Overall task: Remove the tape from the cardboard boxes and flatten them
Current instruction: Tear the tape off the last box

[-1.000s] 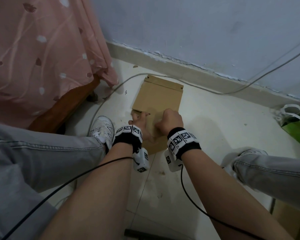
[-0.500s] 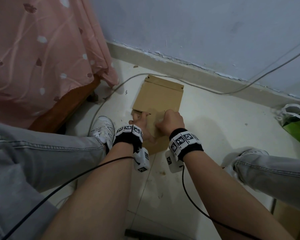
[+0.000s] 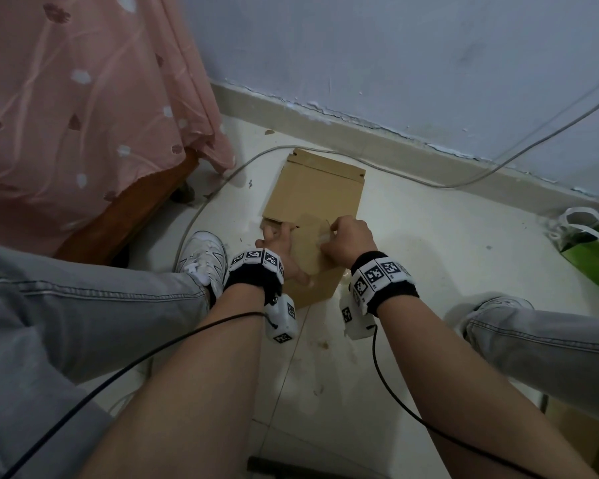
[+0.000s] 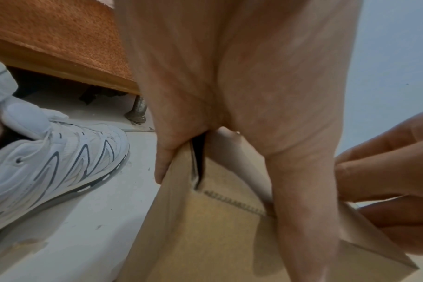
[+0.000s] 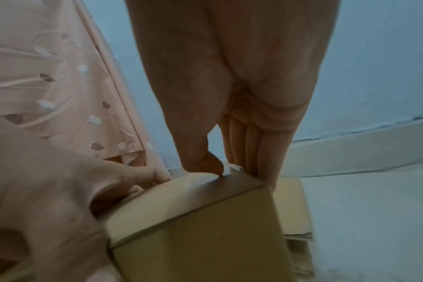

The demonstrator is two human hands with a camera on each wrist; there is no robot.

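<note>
A small brown cardboard box (image 3: 313, 271) stands on the floor on top of a flattened cardboard sheet (image 3: 315, 188). My left hand (image 3: 274, 238) grips the box's left side, thumb across its top face (image 4: 302, 200) and fingers over the left edge. My right hand (image 3: 330, 236) pinches a small pale bit of tape (image 5: 234, 167) at the box's far top edge between thumb and fingers. In the right wrist view the box (image 5: 200, 229) sits just below that pinch. The fingertips are partly hidden behind the knuckles in the head view.
A bed with a pink patterned cover (image 3: 83, 115) and wooden frame stands at the left. A grey cable (image 3: 464, 181) runs along the wall's base. A green bag (image 3: 592, 247) lies at the right. My white shoes (image 3: 203, 257) and bent knees flank the box.
My right hand has shifted slightly to the right along the box's top edge, still pinching. The left hand and the box have stayed in place.
</note>
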